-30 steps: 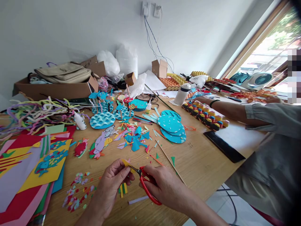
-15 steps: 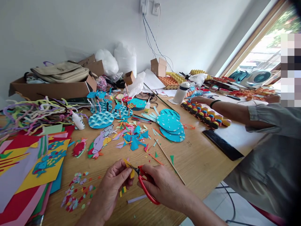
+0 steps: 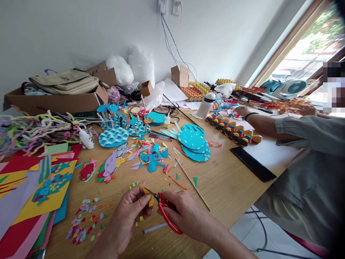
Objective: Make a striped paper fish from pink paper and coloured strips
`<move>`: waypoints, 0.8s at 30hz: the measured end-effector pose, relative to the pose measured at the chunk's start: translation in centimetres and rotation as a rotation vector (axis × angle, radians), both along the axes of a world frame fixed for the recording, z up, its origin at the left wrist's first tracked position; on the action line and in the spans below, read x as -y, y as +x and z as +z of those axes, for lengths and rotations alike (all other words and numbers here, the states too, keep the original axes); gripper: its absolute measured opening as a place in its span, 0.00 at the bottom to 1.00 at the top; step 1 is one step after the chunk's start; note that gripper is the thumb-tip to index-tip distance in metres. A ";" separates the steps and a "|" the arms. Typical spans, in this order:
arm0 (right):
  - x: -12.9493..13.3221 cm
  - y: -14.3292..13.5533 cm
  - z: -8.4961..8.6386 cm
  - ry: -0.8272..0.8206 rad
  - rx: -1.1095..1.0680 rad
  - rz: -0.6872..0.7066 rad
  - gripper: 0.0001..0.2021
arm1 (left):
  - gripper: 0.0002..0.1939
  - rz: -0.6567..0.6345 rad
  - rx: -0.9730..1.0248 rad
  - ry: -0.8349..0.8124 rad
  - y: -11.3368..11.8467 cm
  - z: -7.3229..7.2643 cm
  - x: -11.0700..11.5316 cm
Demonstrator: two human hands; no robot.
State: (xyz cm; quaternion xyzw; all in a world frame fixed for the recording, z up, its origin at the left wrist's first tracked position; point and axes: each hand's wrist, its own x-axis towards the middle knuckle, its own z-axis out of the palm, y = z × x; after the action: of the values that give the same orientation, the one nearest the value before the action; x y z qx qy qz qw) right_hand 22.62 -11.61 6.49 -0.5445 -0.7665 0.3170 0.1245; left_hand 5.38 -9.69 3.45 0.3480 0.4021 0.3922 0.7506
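Note:
Between its thumb and fingers, my left hand (image 3: 134, 207) pinches a small piece of yellow paper (image 3: 150, 199). My right hand (image 3: 183, 212) is closed round the red handles of a pair of scissors (image 3: 165, 217), whose dark blades meet the yellow paper. Part of a yellow and green striped piece (image 3: 133, 185) shows just behind my left fingers. On the table below the scissors lies a pale purple paper strip (image 3: 155, 228). Small coloured paper dots (image 3: 85, 219) are scattered left of my left hand.
Coloured paper sheets (image 3: 24, 201) lie at the left, beneath blue paper fish (image 3: 51, 187). Paper scraps (image 3: 151, 158), blue discs (image 3: 192, 139) and a thin stick (image 3: 192, 184) lie ahead. At the right, a co-worker's arm (image 3: 265, 126) reaches over the table near a black phone-like slab (image 3: 253, 164).
The view has shifted slightly. The co-worker's hand has moved away from the painted egg-carton strip, farther along the table. My hands keep nearly the same pose on the paper and scissors.

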 end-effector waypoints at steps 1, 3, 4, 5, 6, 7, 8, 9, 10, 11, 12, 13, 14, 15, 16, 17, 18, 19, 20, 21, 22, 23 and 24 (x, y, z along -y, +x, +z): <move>0.0 0.1 -0.1 -0.006 -0.003 -0.001 0.09 | 0.08 -0.004 -0.005 -0.003 0.0 0.0 0.0; 0.1 0.2 -0.3 -0.007 -0.008 -0.001 0.08 | 0.09 -0.022 -0.014 -0.010 0.1 0.1 0.0; 0.1 0.2 -0.4 -0.005 -0.010 0.001 0.08 | 0.09 -0.034 -0.020 -0.013 0.1 0.1 0.0; 0.1 0.2 -0.5 0.000 -0.012 0.001 0.08 | 0.10 -0.048 -0.026 -0.015 0.1 0.2 0.0; 0.2 0.3 -0.5 0.004 -0.013 0.001 0.07 | 0.10 -0.061 -0.031 -0.018 0.2 0.2 0.0; 0.2 0.3 -0.6 0.006 -0.014 0.000 0.07 | 0.11 -0.072 -0.036 -0.021 0.2 0.2 0.0; 0.2 0.3 -0.6 0.005 -0.017 0.001 0.07 | 0.11 -0.081 -0.042 -0.024 0.3 0.1 0.0; 0.3 0.4 -0.7 0.003 -0.021 0.001 0.07 | 0.12 -0.086 -0.048 -0.027 0.3 0.1 0.0; 0.3 0.4 -0.8 0.003 -0.026 0.001 0.07 | 0.12 -0.090 -0.055 -0.029 0.4 0.1 0.1; 0.4 0.5 -0.9 0.003 -0.033 0.001 0.08 | 0.13 -0.092 -0.063 -0.031 0.4 0.1 0.1; 0.4 0.6 -1.0 0.002 -0.040 0.002 0.08 | 0.13 -0.099 -0.073 -0.033 0.5 0.1 0.1; 0.5 0.6 -1.1 0.001 -0.048 0.002 0.08 | 0.13 -0.105 -0.081 -0.036 0.5 0.1 0.1; 0.5 0.7 -1.2 0.000 -0.053 0.001 0.07 | 0.14 -0.111 -0.088 -0.040 0.6 0.1 0.1; 0.6 0.8 -1.3 -0.002 -0.056 0.001 0.07 | 0.14 -0.116 -0.094 -0.046 0.6 0.1 0.0; 0.6 0.9 -1.4 -0.004 -0.058 0.000 0.07 | 0.14 -0.119 -0.099 -0.056 0.7 0.1 0.0; 0.6 0.9 -1.5 -0.005 -0.059 -0.002 0.07 | 0.15 -0.119 -0.105 -0.068 0.8 0.1 0.0; 0.7 1.0 -1.6 -0.006 -0.060 -0.005 0.08 | 0.15 -0.119 -0.109 -0.080 0.8 0.1 0.0; 0.7 1.1 -1.7 -0.008 -0.062 -0.006 0.08 | 0.16 -0.118 -0.114 -0.094 0.9 0.1 0.0; 0.7 1.1 -1.7 -0.010 -0.066 -0.005 0.08 | 0.16 -0.116 -0.118 -0.105 0.9 0.0 0.0; 0.7 1.2 -1.8 -0.013 -0.070 -0.003 0.08 | 0.16 -0.116 -0.120 -0.112 0.9 0.0 0.0; 0.7 1.3 -1.8 -0.016 -0.074 -0.001 0.08 | 0.16 -0.117 -0.119 -0.116 1.0 -0.1 -0.1; 0.7 1.3 -1.9 -0.020 -0.079 -0.001 0.08 | 0.16 -0.119 -0.115 -0.118 1.0 -0.2 -0.1; 0.7 1.3 -1.9 -0.024 -0.083 -0.002 0.08 | 0.16 -0.124 -0.109 -0.120 1.0 -0.4 -0.1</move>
State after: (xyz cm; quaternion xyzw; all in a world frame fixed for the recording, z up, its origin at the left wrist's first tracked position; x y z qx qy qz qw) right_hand 23.95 -12.33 4.57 -0.5331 -0.7562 0.3484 0.1499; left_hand 6.36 -9.59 3.10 0.3474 0.4429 0.3009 0.7698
